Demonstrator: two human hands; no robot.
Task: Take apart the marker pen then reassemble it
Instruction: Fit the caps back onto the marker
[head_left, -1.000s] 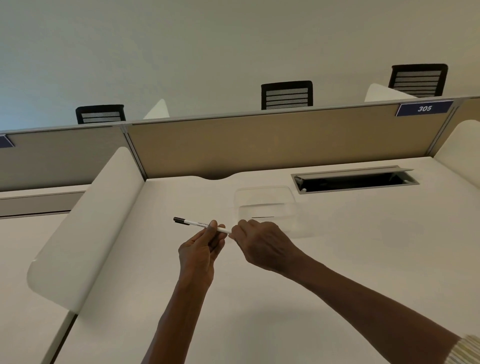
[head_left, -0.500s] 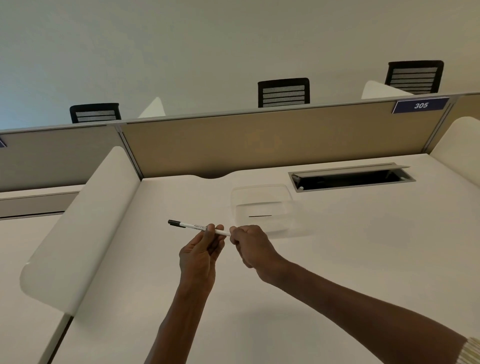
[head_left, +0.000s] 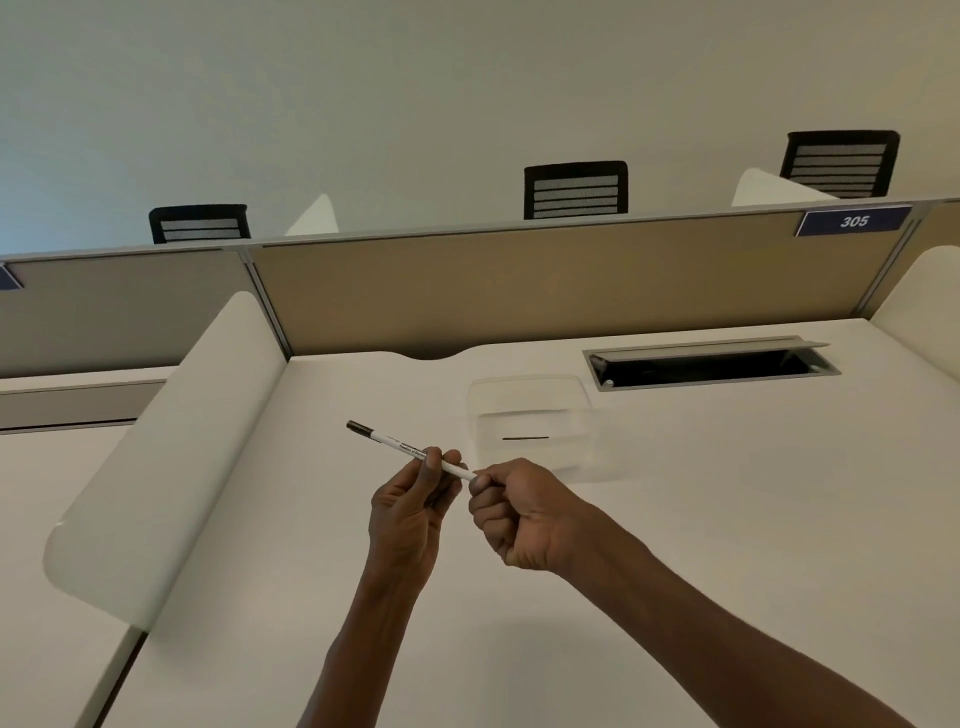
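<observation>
One head-worn wide-angle camera looks forward and down over a white desk (head_left: 675, 545), close above both forearms. It faces the beige partition (head_left: 519, 291) at the far edge, with chair backs (head_left: 575, 189) beyond.

Lit evenly and softly from above, bright but not harsh. No glare on the white tabletop (head_left: 727, 519), only faint, diffuse shadows under the forearms. Wall (head_left: 415, 93) graded from pale blue-grey at left to warmer beige at right. Strong wide-angle distortion: partition (head_left: 519, 280) bowed and tilted, edges stretched toward the corners. Slightly soft overall, with compression smear; print on the pen (head_left: 400, 446) unreadable, clear tray (head_left: 530, 387) nearly lost against the white. Label "305" (head_left: 853, 221) legible.
</observation>
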